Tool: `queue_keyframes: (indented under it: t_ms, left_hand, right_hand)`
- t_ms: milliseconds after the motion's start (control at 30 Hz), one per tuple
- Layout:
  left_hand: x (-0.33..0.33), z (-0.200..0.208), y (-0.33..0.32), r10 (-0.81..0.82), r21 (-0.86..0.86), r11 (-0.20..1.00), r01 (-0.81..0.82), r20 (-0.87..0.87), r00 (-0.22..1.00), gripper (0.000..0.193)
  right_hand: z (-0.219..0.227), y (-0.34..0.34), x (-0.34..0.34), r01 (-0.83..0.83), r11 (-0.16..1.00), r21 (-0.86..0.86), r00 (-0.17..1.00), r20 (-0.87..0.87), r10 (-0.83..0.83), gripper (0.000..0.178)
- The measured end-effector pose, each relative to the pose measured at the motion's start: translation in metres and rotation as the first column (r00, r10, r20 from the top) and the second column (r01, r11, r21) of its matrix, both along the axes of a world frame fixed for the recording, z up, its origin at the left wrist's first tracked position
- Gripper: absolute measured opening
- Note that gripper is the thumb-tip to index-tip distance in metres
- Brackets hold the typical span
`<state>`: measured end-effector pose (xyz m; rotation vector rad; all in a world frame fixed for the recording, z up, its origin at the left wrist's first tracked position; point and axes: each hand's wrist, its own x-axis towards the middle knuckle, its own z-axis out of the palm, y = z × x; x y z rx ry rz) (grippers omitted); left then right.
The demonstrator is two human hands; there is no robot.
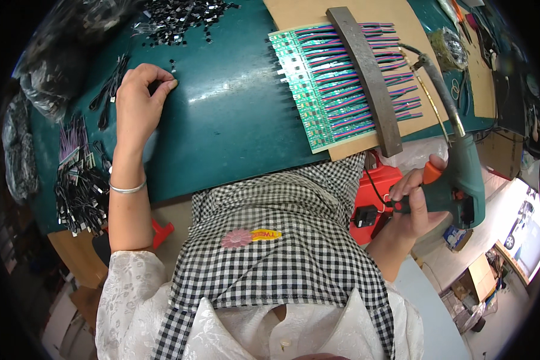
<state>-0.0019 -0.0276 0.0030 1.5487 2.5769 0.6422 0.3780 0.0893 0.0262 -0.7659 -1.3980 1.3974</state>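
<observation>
My right hand (417, 201) grips the handle of a green soldering gun (469, 174), fingers by its orange trigger. Its thin tip and a brass-coloured tube point up and left, toward the wire ends. Beside the tip lies a green circuit-board panel (306, 99) with rows of black, red and blue wires (336, 75). A dark metal bar (366, 78) lies across those wires. Over the table at left, my left hand (139, 99) is closed in a pinch; whatever its fingertips hold is too small to make out. Tiny black connectors (173, 65) lie just beyond them.
A pile of small black connectors (183, 18) spreads over the far side of the green table (222, 132). Black cables (109, 90), bundled cables (78, 192) and plastic bags (54, 72) crowd the left. Cardboard (411, 18) lies beneath the panel; a red case (375, 192) sits below the table edge.
</observation>
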Motion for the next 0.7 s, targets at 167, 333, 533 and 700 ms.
queue_keyframes:
  t_ms: [167,333,533,700]
  left_hand:
    - [-0.006,0.008,-0.007,0.086,0.007,0.996,-0.087,0.064,0.994,0.012]
    - [-0.001,0.002,0.004,0.107,0.069,0.991,-0.116,0.125,0.986,0.016]
    - [-0.003,-0.008,0.018,0.101,-0.023,0.995,-0.101,0.019,0.995,0.016]
    - [0.022,0.005,0.021,0.123,0.020,0.992,-0.127,0.143,0.982,0.016]
  right_hand:
    - [0.000,-0.014,0.005,-0.098,0.992,-0.075,0.995,-0.015,0.097,0.057]
    - [0.001,-0.016,0.001,-0.133,0.988,-0.082,0.991,0.006,0.134,0.057]
    - [0.003,-0.022,-0.001,-0.108,0.990,-0.096,0.994,0.016,0.110,0.059]
    - [0.002,-0.026,0.002,-0.099,0.980,-0.170,0.995,0.003,0.101,0.061]
